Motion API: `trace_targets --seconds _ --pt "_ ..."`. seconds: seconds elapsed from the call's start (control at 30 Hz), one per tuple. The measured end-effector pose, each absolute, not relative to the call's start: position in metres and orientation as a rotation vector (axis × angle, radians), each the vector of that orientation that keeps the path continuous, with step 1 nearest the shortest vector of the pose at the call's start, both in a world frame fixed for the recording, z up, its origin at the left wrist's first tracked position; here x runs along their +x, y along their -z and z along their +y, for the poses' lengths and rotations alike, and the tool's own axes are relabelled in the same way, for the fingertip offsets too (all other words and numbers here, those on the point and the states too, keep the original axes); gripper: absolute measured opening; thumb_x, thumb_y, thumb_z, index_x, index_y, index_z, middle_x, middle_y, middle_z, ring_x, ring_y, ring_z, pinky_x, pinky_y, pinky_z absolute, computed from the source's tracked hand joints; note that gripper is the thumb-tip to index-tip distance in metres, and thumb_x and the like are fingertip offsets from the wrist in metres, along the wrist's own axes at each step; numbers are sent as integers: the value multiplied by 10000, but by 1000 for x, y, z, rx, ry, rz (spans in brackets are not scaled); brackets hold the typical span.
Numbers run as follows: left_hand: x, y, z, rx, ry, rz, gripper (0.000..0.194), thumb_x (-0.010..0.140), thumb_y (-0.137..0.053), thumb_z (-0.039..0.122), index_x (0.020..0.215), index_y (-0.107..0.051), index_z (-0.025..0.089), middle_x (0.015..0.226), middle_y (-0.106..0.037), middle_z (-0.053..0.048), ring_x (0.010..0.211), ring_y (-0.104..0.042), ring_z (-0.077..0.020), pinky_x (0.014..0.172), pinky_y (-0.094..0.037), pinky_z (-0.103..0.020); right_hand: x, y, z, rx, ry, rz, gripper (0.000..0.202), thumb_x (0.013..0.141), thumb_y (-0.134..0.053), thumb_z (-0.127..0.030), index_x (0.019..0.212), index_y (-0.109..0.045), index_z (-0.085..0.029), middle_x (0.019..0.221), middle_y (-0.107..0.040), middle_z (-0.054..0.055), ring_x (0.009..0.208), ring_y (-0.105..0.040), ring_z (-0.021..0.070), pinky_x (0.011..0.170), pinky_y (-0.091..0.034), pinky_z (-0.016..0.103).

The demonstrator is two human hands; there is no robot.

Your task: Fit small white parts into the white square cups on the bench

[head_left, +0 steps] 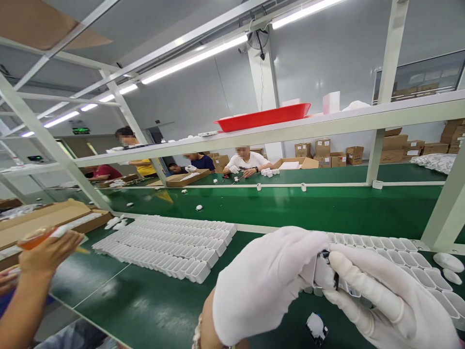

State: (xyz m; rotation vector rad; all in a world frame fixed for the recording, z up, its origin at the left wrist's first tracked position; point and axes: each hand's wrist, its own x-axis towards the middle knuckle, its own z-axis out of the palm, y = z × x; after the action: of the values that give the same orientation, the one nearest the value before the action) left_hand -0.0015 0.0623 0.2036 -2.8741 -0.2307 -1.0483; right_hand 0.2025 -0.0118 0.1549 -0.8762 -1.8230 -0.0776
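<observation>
My left hand, in a white glove, is closed with its fingertips on a small white plastic piece with dark bits along its edge. On the other side, my right hand, also gloved, has its fingers closed round the same piece. Much of the piece is hidden by the fingers, so its exact kind cannot be made out. Just below the hands, a small dark part with a white lump on top lies on the green table. Behind my right hand stand rows of open white plastic cases.
More rows of white cases cover the table at left. A co-worker's bare hand holds an orange-and-white item beside a cardboard box. A green belt runs behind, under a shelf with a red tray. Other people sit beyond.
</observation>
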Motion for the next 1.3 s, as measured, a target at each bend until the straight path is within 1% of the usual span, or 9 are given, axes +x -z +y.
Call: trace_targets --seconds 0.1,0.27,0.33,0.47,0.63,0.77,1.03,1.2,1.3 --pt "2 -204 62 -2883 1019 -314 520 856 -514 58 1343 -381 182 1187 -613 -81 1103 -562 -149 925 -482 -232 201 -149 -3 -903 104 -1842 506 927 -525 -198 1397 -427 -359 1138 -702 10 949 -715 178 738 -623 168" --pt "2 -198 65 -2910 1083 -432 596 839 -548 58 1379 -344 207 1141 -626 -69 993 -597 -159 842 -523 -257 207 -138 5 -991 443 -1877 658 908 -587 -268 1497 -295 -297 1319 -536 145 1184 -574 306 909 -570 453" --pt "2 -196 67 -2904 1148 -464 604 849 -541 72 1394 -335 230 1151 -620 -69 1009 -600 -163 843 -533 -266 208 -137 6 -1002 563 -1892 705 920 -570 -295 1529 -216 -261 1356 -468 185 1225 -524 329 916 -543 505" --pt "6 -191 68 -2886 1256 -550 641 849 -576 110 1414 -329 284 1272 -574 -64 1135 -567 -182 970 -505 -322 205 -142 10 -943 589 -1912 730 944 -520 -284 1547 -119 -189 1266 -534 182 1152 -566 273 857 -578 426" --pt "15 -185 71 -2910 1340 -585 670 833 -572 63 1405 -340 323 1256 -582 -32 1093 -584 -153 996 -491 -325 202 -146 11 -940 496 -1834 649 948 -496 -281 1522 -211 -178 1171 -636 141 1028 -639 242 794 -603 377" --pt "19 -181 74 -2930 1372 -603 689 832 -578 66 1411 -332 346 1286 -566 -35 1132 -570 -178 1033 -467 -390 202 -147 11 -899 420 -1816 628 947 -486 -254 1510 -217 -183 1143 -661 120 1045 -647 234 825 -596 365" --pt "36 -174 80 -2937 1440 -479 641 831 -537 34 1393 -361 288 1271 -559 -76 1126 -566 -198 1010 -486 -427 202 -150 20 -895 365 -1745 564 944 -487 -259 1471 -288 -244 1012 -693 82 882 -695 227 695 -612 345" --pt "52 -165 90 -2933 1557 -356 676 825 -585 63 1410 -331 287 1307 -528 -101 1142 -566 -220 973 -517 -443 203 -143 23 -999 372 -1540 552 900 -571 -306 1411 -370 -244 1127 -690 77 966 -696 232 777 -614 341" --pt "58 -166 89 -2905 1587 -317 688 823 -640 112 1411 -325 283 1284 -540 -104 1147 -573 -222 968 -524 -419 203 -145 18 -1017 454 -1453 540 872 -589 -268 1378 -405 -229 1067 -715 74 914 -714 227 743 -622 329"
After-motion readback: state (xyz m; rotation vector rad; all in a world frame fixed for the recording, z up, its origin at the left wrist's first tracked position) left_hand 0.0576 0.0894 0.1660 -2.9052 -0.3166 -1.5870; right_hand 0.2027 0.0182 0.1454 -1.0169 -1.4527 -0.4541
